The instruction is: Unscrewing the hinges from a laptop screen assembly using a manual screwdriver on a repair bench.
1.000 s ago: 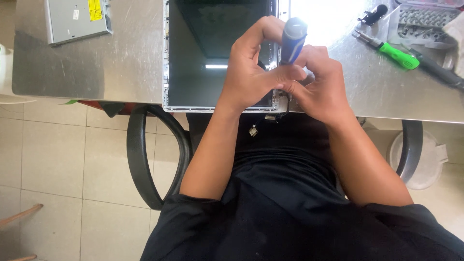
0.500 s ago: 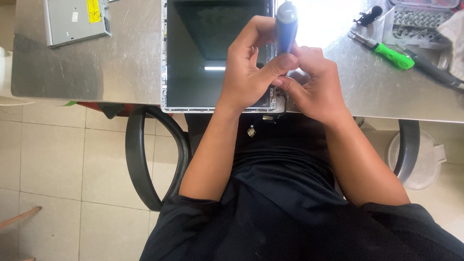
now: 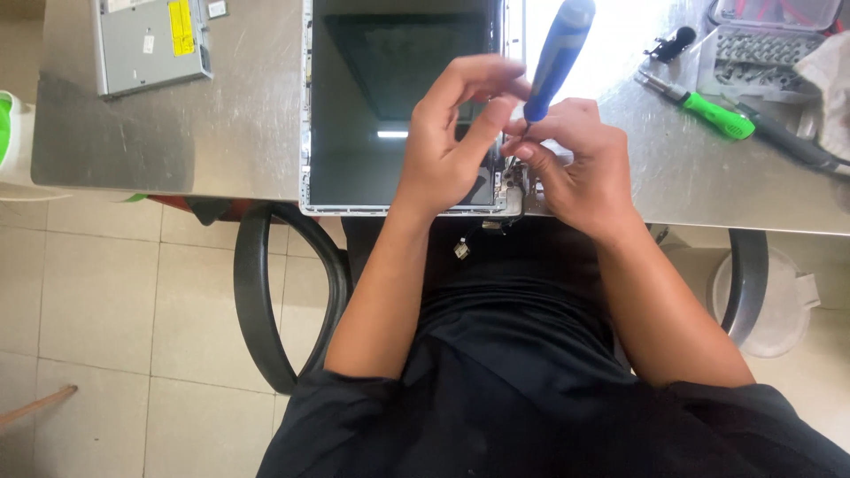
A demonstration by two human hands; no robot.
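Over the last second the blue-handled screwdriver (image 3: 558, 57) has tipped from leaning left to standing steeper, its handle top now swung up and to the right while its tip stays down at the lower right corner of the laptop screen panel (image 3: 398, 106). That reads as the tool being worked at one fastening point near the hinge, not carried to a new spot. The right hand (image 3: 575, 168) is closed around the lower shaft, and the left hand (image 3: 452, 146) pinches it just beside the tip with thumb and forefinger; both have hardly shifted. The panel lies flat at the near edge of the scratched steel bench (image 3: 239, 133). A grey drive (image 3: 150, 40) sits far left, a green-handled screwdriver (image 3: 717, 113) and a bit case (image 3: 770, 53) to the right. Below are pale floor tiles (image 3: 97, 301) and black chair arms (image 3: 266, 301).
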